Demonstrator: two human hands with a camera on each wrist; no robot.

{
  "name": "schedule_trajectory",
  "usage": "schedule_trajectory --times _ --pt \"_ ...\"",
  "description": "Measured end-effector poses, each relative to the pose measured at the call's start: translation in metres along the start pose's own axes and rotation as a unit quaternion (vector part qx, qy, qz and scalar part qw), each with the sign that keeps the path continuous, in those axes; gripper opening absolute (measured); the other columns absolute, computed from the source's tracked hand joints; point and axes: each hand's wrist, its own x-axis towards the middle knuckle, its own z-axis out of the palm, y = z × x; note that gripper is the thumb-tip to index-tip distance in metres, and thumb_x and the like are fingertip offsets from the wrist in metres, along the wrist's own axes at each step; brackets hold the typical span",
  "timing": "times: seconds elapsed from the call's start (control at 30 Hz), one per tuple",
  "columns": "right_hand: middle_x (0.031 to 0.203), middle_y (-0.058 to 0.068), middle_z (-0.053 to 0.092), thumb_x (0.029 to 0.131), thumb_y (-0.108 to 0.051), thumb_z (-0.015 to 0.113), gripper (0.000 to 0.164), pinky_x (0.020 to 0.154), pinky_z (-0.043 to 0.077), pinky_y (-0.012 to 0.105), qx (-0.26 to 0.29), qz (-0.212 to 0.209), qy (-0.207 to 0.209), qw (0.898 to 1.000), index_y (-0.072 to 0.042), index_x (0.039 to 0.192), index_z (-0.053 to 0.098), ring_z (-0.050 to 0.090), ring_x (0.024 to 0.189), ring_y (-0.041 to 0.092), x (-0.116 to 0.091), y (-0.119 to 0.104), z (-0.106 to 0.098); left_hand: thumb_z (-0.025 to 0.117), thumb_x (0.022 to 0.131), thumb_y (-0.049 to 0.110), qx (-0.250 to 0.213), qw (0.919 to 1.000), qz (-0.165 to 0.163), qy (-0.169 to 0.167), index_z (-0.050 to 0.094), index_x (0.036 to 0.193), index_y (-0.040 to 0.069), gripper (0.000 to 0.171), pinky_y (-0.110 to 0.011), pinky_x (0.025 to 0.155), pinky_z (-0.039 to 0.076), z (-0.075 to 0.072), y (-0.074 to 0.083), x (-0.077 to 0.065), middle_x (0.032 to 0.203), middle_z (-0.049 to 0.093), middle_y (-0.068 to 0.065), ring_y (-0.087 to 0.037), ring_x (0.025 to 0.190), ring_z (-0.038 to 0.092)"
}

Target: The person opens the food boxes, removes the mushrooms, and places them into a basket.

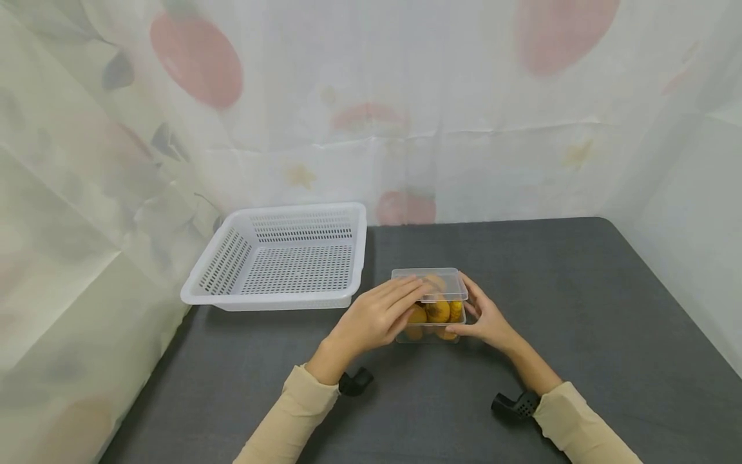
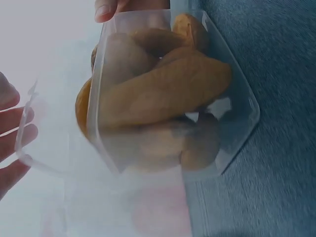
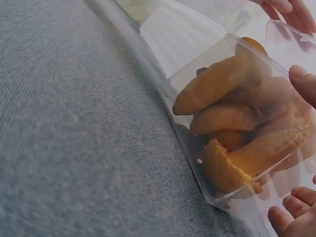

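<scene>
A clear plastic box (image 1: 428, 337) stands on the table, filled with yellow-brown, rounded and elongated food-like pieces (image 3: 217, 84). Over its top is a clear lid (image 1: 451, 278), raised and tilted, with pieces showing in the gap beneath. My left hand (image 1: 379, 314) holds the lid from the left, fingers stretched across its top; the left wrist view shows fingertips (image 2: 12, 133) at the lid's edge. From the right, my right hand (image 1: 488, 322) grips the box, thumb at the near side and fingers toward the far side. Part of the left thumb is hidden.
A white perforated plastic basket (image 1: 272, 300) stands at the back left of the dark grey table (image 1: 556, 277). Behind it hangs a pale printed curtain (image 1: 359, 58), with more cloth along the left side. A white wall or sheet (image 1: 695, 212) borders the right.
</scene>
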Motion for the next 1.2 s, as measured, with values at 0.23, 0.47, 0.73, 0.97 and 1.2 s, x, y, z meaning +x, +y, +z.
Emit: schedule_trajectory --times 0.23,0.47,0.73,0.97,1.2 --pt "0.153 0.040 0.009 0.077 0.004 0.075 0.103 0.103 0.038 0.002 -0.002 -0.009 -0.004 1.000 0.004 0.153 0.006 0.035 0.131 -0.018 0.001 -0.001 0.000 0.064 0.089 0.015 0.016 0.9999 0.004 0.004 0.063 0.125 0.002 0.039 -0.033 0.104 0.052 -0.013 -0.001 -0.013 0.126 0.068 -0.011 -0.022 0.120 0.064" --pt "0.153 0.041 0.005 0.079 0.004 0.074 0.103 0.104 0.036 0.000 0.003 -0.010 -0.006 1.000 0.004 0.153 0.004 0.034 0.131 -0.020 0.001 0.002 -0.001 0.055 0.093 0.013 0.018 0.9995 0.015 0.021 0.067 0.119 0.001 0.030 -0.033 0.102 0.053 -0.018 -0.002 -0.023 0.122 0.070 -0.011 -0.024 0.117 0.066" --pt "0.154 0.040 0.003 0.079 0.005 0.073 0.102 0.105 0.035 0.000 0.021 -0.002 -0.008 1.000 0.003 0.154 0.004 0.034 0.131 -0.019 0.001 0.004 -0.002 0.046 0.098 0.013 0.022 0.9987 0.030 0.035 0.069 0.114 0.002 0.030 -0.033 0.098 0.056 -0.019 0.002 -0.031 0.120 0.071 -0.010 -0.022 0.113 0.068" --pt "0.156 0.037 0.004 0.080 -0.001 0.074 0.103 0.104 0.033 -0.001 0.032 0.031 -0.008 0.999 0.000 0.154 0.003 0.032 0.130 -0.022 0.001 0.001 -0.002 0.045 0.096 0.010 0.028 0.9974 0.042 0.053 0.071 0.110 0.002 0.030 -0.033 0.095 0.057 -0.020 0.004 -0.032 0.117 0.072 -0.011 -0.022 0.110 0.069" --pt "0.160 0.029 0.001 0.082 -0.004 0.073 0.103 0.104 0.032 -0.001 0.029 0.048 -0.020 0.998 -0.005 0.156 0.001 0.028 0.129 -0.024 0.003 0.000 -0.002 0.046 0.096 0.010 0.026 0.9981 0.026 0.050 0.071 0.109 0.002 0.029 -0.034 0.095 0.057 -0.017 0.002 -0.035 0.117 0.072 -0.012 -0.022 0.110 0.069"
